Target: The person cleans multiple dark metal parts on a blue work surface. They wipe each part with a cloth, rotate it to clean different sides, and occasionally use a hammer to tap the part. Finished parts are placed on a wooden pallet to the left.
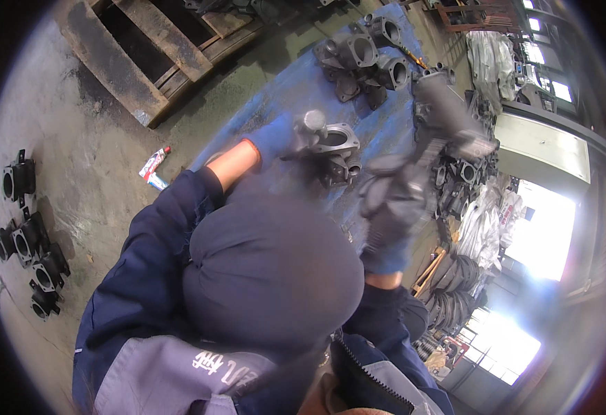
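Observation:
My left hand (282, 142), in a blue and dark glove, is closed around a short metal bar (313, 120) with a round, worn end. The bar stands against or just beside a grey metal casting (339, 138) with a round flanged opening; contact is hard to make out. This casting rests on a blue work surface (261, 104). To the right, my right hand (394, 197), in a dark glove with a blue cuff, grips a hammer (452, 117). Motion smears both hand and hammer, whose head is raised up and to the right of the casting.
Several castings (362, 59) are grouped at the surface's far end. More castings (30, 242) lie on the floor at left, near a small tube (154, 167). A wooden pallet (158, 55) lies beyond. Parts and white sacks (479, 228) line the right. A dark cap (268, 270) blocks the lower middle.

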### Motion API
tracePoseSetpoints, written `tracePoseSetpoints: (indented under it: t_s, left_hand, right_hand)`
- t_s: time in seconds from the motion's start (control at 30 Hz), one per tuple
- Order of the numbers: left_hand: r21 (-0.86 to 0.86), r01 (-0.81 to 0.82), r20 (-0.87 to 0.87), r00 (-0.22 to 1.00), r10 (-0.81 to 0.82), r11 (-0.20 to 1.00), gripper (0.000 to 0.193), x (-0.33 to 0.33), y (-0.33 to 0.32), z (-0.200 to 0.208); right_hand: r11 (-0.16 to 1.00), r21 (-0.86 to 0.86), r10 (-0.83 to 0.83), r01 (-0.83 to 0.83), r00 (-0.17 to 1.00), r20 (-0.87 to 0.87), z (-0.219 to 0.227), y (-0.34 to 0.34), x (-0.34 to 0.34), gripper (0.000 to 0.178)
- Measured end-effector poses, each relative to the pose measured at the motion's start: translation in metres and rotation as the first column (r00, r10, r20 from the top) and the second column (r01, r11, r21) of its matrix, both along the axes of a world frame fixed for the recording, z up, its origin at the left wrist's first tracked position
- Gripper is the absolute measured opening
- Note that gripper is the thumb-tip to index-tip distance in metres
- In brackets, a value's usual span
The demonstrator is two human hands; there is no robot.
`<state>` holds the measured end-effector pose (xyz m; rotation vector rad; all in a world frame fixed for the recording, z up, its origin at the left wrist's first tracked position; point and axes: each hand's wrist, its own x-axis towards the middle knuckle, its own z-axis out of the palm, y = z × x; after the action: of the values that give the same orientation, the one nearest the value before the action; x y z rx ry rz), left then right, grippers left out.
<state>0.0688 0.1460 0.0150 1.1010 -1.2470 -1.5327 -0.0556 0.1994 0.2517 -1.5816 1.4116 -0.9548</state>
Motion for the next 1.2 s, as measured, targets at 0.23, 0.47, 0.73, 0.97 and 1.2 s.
tracePoseSetpoints:
  t_s: [0.23, 0.47, 0.73, 0.97, 1.2]
  left_hand:
    - [-0.088, -0.055, -0.084, 0.995, 0.048, 0.995, 0.023, -0.003, 0.001, 0.0]
    - [0.407, -0.221, -0.345, 0.861, 0.373, 0.886, 0.024, 0.022, 0.014, 0.012]
    - [-0.114, -0.122, -0.141, 0.984, 0.105, 0.986, 0.022, 0.006, 0.01, -0.015]
    - [0.357, 0.014, -0.384, 0.914, 0.133, 0.934, 0.026, 0.002, -0.001, -0.017]
    - [-0.031, -0.003, -0.089, 0.996, 0.0, 1.0, 0.022, -0.008, -0.002, -0.016]
  right_hand:
    - [0.965, -0.15, 0.164, -0.214, 0.944, -0.286, -0.05, 0.001, -0.003, 0.017]
    - [0.968, 0.238, 0.088, -0.077, 0.996, -0.034, -0.097, 0.01, -0.043, 0.015]
    - [0.942, 0.334, -0.054, -0.041, 0.962, 0.268, -0.051, 0.01, -0.018, 0.04]
    - [0.96, 0.276, -0.014, -0.037, 0.984, 0.18, -0.072, 0.017, -0.031, 0.044]
    - [0.991, -0.133, 0.02, -0.008, 0.996, 0.086, -0.005, -0.003, 0.003, 0.038]
